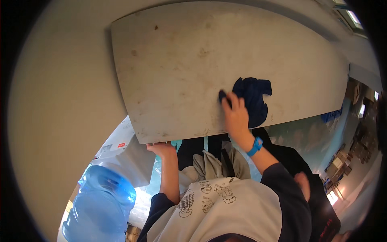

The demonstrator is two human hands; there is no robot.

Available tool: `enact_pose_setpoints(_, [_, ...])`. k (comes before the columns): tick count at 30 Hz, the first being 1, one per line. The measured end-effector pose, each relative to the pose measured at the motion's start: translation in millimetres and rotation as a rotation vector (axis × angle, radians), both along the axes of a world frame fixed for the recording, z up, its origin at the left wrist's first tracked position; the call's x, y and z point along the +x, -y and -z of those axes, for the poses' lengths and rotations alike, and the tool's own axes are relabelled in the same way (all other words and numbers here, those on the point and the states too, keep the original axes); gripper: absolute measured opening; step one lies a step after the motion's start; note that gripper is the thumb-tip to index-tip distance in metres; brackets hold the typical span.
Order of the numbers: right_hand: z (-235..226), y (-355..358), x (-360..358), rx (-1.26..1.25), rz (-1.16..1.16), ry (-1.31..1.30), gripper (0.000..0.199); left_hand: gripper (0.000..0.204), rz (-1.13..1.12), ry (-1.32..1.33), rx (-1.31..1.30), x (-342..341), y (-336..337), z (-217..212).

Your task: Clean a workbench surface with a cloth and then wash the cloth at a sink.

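Observation:
A large off-white board (181, 52), marked with brown smudges and dark scuffs, fills the upper middle of the view. Against its lower right part, my right hand (236, 115) presses a bunched dark blue cloth (254, 99). Some of the cloth sticks out past my fingertips, and the rest spreads to the right of the hand. My left hand (162, 149) holds the board's lower edge near its left corner; most of its fingers are hidden by the board. A blue band (255, 146) circles my right wrist.
At the lower left, a large clear blue water bottle (96, 201) stands beside a white appliance or box (125, 151). A pale wall (60, 80) lies left of the board. Another person's hand (303, 185) and dark clothing show close on my right. Cardboard boxes (338, 163) are farther right.

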State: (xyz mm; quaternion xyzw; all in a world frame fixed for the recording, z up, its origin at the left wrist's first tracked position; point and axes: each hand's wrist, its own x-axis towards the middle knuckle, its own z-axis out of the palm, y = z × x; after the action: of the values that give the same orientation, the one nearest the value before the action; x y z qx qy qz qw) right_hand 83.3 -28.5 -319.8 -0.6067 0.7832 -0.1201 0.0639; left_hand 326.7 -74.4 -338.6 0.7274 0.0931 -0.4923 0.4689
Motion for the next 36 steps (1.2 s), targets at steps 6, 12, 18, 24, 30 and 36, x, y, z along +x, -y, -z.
enact_pose_setpoints(6, [-1, 18, -2, 0.058, 0.061, 0.010, 0.034, 0.060, -0.138, -0.131, -0.216, 11, 2, 50])
enact_pose_setpoints(12, [-6, 62, -20, -0.003, 0.103, 0.010, 0.035, 0.065, -0.301, 0.009, -0.016, -8, 15, 36])
enact_pose_setpoints(18, [-7, 40, -11, 0.074, 0.080, 0.093, 0.041, 0.059, -0.303, -0.134, -0.155, 21, 0, 63])
enact_pose_setpoints(24, [-7, 12, 1, 0.062, 0.071, 0.066, 0.037, 0.069, -0.250, 0.013, -0.011, -21, 26, 21])
enact_pose_setpoints(30, [1, 44, -15, 0.026, 0.112, 0.063, 0.037, 0.069, -0.215, 0.049, 0.145, -49, 40, -4])
enact_pose_setpoints(36, [-2, 44, -14, -0.015, 0.088, 0.138, 0.035, 0.068, -0.273, -0.020, 0.050, -3, 18, 33])
